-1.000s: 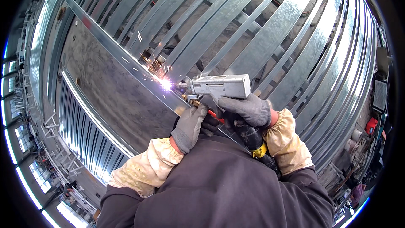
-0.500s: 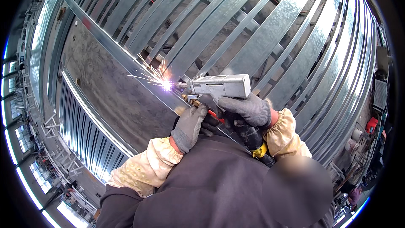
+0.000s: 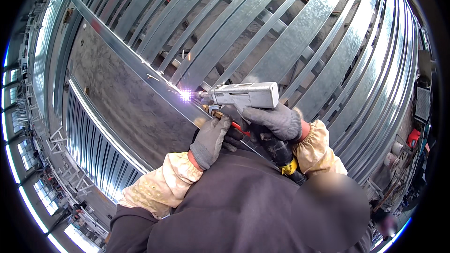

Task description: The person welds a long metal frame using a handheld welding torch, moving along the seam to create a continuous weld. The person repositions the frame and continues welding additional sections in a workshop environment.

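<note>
My right hand (image 3: 276,122), in a grey knit glove, is wrapped round the grip of a silver welding gun (image 3: 247,95). A thick black cable with a yellow band (image 3: 288,166) runs down from beneath that hand. The gun's tip points left at a bright violet-white glow (image 3: 185,95) on the long metal edge rail (image 3: 136,63). My left hand (image 3: 211,139), gloved alike, is closed just below the gun, against a brass fitting (image 3: 213,112) joined to a red tube (image 3: 241,130). Its fingertips are partly hidden, so its exact hold on the fitting is unclear.
Rows of galvanized steel bars (image 3: 276,61) run from the edge rail away to the upper right, with gaps between them. Dusty floor (image 3: 117,89) lies left of the rail. Another stack of metal profiles (image 3: 98,145) is farther left. A red object (image 3: 413,137) stands at far right.
The wide spray of orange sparks has shrunk to a few short streaks, while the glow remains at the gun's tip. Both hands and the gun have hardly moved.
</note>
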### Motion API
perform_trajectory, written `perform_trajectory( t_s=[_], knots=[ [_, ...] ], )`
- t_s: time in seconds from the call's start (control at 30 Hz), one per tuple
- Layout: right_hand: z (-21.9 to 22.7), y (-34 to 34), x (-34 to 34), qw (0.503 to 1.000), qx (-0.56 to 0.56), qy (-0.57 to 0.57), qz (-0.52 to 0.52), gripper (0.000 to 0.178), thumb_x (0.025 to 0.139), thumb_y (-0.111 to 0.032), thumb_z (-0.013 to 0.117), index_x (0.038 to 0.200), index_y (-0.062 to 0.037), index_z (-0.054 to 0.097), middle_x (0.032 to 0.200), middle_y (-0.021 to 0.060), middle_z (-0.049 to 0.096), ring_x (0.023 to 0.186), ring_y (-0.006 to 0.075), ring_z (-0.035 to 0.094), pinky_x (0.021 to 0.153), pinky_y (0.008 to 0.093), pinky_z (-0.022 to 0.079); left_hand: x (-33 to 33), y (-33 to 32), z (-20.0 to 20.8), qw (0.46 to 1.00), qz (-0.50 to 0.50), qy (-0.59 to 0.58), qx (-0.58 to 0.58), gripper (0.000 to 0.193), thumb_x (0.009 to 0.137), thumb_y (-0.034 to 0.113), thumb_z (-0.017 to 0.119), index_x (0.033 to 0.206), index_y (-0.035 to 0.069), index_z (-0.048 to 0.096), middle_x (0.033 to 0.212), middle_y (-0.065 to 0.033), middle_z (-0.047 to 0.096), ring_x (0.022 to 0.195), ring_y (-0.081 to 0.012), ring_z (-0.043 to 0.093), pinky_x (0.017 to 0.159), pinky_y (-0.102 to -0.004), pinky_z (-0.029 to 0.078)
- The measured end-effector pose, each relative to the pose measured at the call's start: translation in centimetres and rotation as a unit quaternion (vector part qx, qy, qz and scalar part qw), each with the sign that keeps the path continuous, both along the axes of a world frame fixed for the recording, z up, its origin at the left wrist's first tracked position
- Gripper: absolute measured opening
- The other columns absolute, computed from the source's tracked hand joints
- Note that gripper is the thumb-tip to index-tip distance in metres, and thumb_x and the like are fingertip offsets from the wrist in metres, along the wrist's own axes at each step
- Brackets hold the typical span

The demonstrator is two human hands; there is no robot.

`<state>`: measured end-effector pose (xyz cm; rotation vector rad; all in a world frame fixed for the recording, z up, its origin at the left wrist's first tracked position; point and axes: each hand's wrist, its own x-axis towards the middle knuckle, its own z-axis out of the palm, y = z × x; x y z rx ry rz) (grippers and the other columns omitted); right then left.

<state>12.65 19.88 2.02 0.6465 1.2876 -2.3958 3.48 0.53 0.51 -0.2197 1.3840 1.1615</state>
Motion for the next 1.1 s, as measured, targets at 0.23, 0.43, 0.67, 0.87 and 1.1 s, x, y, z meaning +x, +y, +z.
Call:
perform_trajectory(
  t_s=[0.23, 0.43, 0.67, 0.87, 1.1],
  knots=[
    [0.3, 0.2, 0.1, 0.998, -0.013, -0.048, 0.029, 0.038, 0.096, -0.031, 0.061, 0.121, -0.0023, 0.06, 0.093, -0.0022, 0.06, 0.073, 0.0038, 0.053, 0.056, 0.0205, 0.044, 0.0, -0.2, -0.1, 1.0, -0.009, -0.005, 0.007, 0.042, 0.103, 0.038, 0.044, 0.103, -0.001, 0.06, 0.081, -0.0136, 0.068, 0.061, -0.0182, 0.065, 0.053, -0.0276, 0.055],
    [0.1, 0.2, 0.1, 0.999, 0.003, -0.03, 0.03, 0.037, 0.096, -0.03, 0.061, 0.12, -0.0019, 0.06, 0.094, -0.0011, 0.061, 0.079, 0.0051, 0.053, 0.064, 0.0222, 0.046, 0.3, -0.4, -0.3, 1.0, -0.018, 0.016, 0.01, 0.042, 0.103, 0.039, 0.045, 0.104, -0.001, 0.059, 0.081, -0.0131, 0.068, 0.062, -0.0179, 0.065, 0.053, -0.0276, 0.055],
    [0.1, 0.0, -0.6, 0.999, -0.01, -0.043, 0.015, 0.038, 0.096, -0.03, 0.061, 0.123, -0.0023, 0.06, 0.097, -0.0017, 0.061, 0.081, 0.0052, 0.053, 0.066, 0.0227, 0.047, -0.6, -0.5, -0.5, 1.0, -0.011, -0.01, 0.005, 0.042, 0.103, 0.038, 0.045, 0.105, -0.001, 0.059, 0.081, -0.0135, 0.068, 0.062, -0.0183, 0.065, 0.053, -0.0279, 0.055],
    [0.1, -0.1, -0.4, 0.999, -0.013, -0.046, 0.024, 0.039, 0.096, -0.032, 0.061, 0.122, -0.0031, 0.06, 0.093, -0.0016, 0.061, 0.073, 0.004, 0.054, 0.057, 0.0208, 0.045, -0.5, -0.6, -0.4, 1.0, -0.014, -0.022, -0.003, 0.043, 0.103, 0.038, 0.044, 0.105, -0.001, 0.059, 0.083, -0.014, 0.068, 0.063, -0.0181, 0.065, 0.053, -0.0278, 0.055],
    [0.9, -0.2, -0.1, 0.997, -0.027, -0.069, 0.02, 0.037, 0.096, -0.032, 0.061, 0.121, -0.004, 0.06, 0.091, -0.0029, 0.061, 0.069, 0.0034, 0.053, 0.052, 0.0202, 0.043, -0.5, -0.4, 0.2, 0.999, -0.035, -0.014, -0.004, 0.046, 0.103, 0.042, 0.044, 0.105, -0.002, 0.058, 0.083, -0.0131, 0.067, 0.064, -0.0172, 0.064, 0.055, -0.0274, 0.055]
  ],
)
